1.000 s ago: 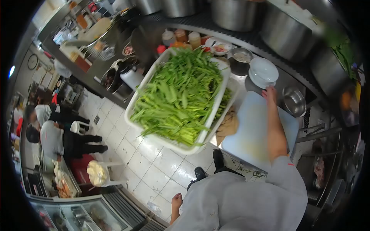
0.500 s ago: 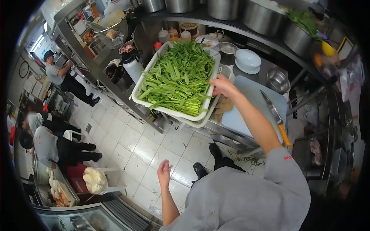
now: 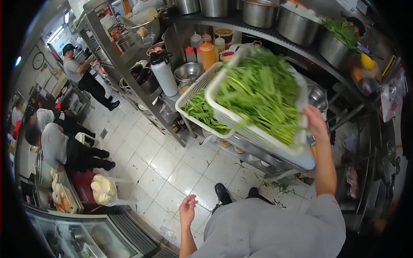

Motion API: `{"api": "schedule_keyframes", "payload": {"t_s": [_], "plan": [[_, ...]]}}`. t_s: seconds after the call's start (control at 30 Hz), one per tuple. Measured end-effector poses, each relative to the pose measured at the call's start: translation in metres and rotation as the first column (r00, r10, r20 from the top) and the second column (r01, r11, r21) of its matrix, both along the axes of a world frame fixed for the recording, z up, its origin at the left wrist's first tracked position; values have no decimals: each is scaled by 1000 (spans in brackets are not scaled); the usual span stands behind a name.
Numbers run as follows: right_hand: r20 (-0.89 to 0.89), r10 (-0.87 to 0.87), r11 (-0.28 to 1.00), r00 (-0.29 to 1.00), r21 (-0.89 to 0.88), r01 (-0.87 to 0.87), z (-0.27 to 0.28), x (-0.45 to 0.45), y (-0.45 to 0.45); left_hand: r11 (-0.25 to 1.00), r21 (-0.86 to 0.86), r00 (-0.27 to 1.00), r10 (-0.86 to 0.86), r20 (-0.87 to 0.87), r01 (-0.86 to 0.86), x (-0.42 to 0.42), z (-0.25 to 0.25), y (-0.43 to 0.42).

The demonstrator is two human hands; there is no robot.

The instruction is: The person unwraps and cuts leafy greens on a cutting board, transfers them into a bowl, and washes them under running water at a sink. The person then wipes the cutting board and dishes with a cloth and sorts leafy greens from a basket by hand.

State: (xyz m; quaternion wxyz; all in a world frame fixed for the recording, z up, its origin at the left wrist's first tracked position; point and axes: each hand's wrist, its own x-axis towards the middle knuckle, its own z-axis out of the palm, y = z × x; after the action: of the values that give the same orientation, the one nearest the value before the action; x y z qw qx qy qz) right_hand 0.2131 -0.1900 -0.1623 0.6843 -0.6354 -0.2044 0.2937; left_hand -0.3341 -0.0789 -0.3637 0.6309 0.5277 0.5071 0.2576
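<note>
My right hand (image 3: 315, 122) grips the right rim of a white plastic basket (image 3: 223, 112) heaped with long leafy greens (image 3: 262, 92), slightly blurred. This basket is tilted and overlaps a second white basket (image 3: 186, 112), which holds a smaller heap of the same greens (image 3: 201, 109). Beneath the raised basket, a pale blue cutting board (image 3: 306, 162) is mostly covered, and only a bit of the knife's orange handle (image 3: 313, 151) shows. My left hand (image 3: 187, 209) hangs over the floor, open with fingers loosely bent, touching nothing.
Squeeze bottles (image 3: 208, 53), metal bowls (image 3: 188, 72) and a white flask (image 3: 164, 75) stand behind the baskets. Overhead, a shelf carries steel pots (image 3: 259, 15). Co-workers (image 3: 64, 146) stand at the left. Leaf scraps (image 3: 279, 185) litter the tiled floor, and a white stool (image 3: 122, 191) bears a yellowish bag.
The upper basket has moved right with my right hand, uncovering the second basket and the bowls behind it. It now covers most of the cutting board and knife. My left hand stays empty.
</note>
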Motion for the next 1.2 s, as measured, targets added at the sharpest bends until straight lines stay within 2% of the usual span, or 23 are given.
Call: {"api": "schedule_keyframes", "payload": {"t_s": [0.03,0.13,0.23,0.3,0.37,0.43,0.53,0.57,0.6,0.67,0.7,0.73,0.77,0.8,0.83,0.93,0.97,1.03,1.13,1.2], "plan": [[-17,-9,1000,1000,12,9,2,-2,-25,1000,-28,1000,-12,-3,12,0,3,-13],[8,-129,987,992,-93,129,-4,-1,-83,994,-53,996,-94,8,95,25,27,-34],[14,-341,940,940,4,341,-89,42,-125,947,-23,943,-317,105,321,93,52,-28],[16,-251,966,968,-53,251,-67,24,-122,888,31,878,-459,136,460,158,78,-28],[43,-232,955,972,-182,236,-85,31,-118,820,12,810,-566,153,572,222,105,-35],[-36,-178,963,983,-211,167,-90,25,-120,774,23,762,-629,154,633,263,117,-49],[-49,-183,981,982,-73,179,-117,22,-159,733,54,725,-679,114,678,291,111,-67],[372,-223,935,901,-179,305,-130,25,-170,733,-32,729,-669,144,679,296,115,-73],[722,-171,863,670,-218,456,-144,22,-186,727,-124,736,-656,166,676,296,120,-82],[893,58,780,447,-320,538,-151,14,-203,714,-246,754,-602,263,655,296,113,-95],[910,26,768,413,-283,574,-182,15,-206,720,-272,768,-572,289,639,300,103,-100],[834,14,789,552,-348,506,-173,11,-204,726,-244,761,-572,307,644,309,93,-105],[805,27,818,592,-358,450,-172,16,-203,752,-294,807,-530,261,590,319,91,-112],[785,45,832,618,-372,412,-175,19,-203,787,-227,807,-497,320,574,331,92,-118],[767,66,837,638,-390,383,-178,20,-206,782,-229,798,-488,354,580,338,82,-120],[786,91,830,612,-399,389,-190,14,-230,792,-204,770,-441,461,575,348,87,-134],[766,108,757,633,-476,447,-187,6,-238,783,-254,793,-436,426,567,349,87,-133],[819,129,800,559,-419,430,-213,13,-274,813,-266,807,-363,465,519,348,102,-133],[832,76,764,550,-403,504,-139,-26,-254,818,-270,819,-361,446,508,335,103,-118],[733,126,712,669,-536,453,-151,-2,-247,836,-225,815,-367,448,500,319,104,-112]]}}
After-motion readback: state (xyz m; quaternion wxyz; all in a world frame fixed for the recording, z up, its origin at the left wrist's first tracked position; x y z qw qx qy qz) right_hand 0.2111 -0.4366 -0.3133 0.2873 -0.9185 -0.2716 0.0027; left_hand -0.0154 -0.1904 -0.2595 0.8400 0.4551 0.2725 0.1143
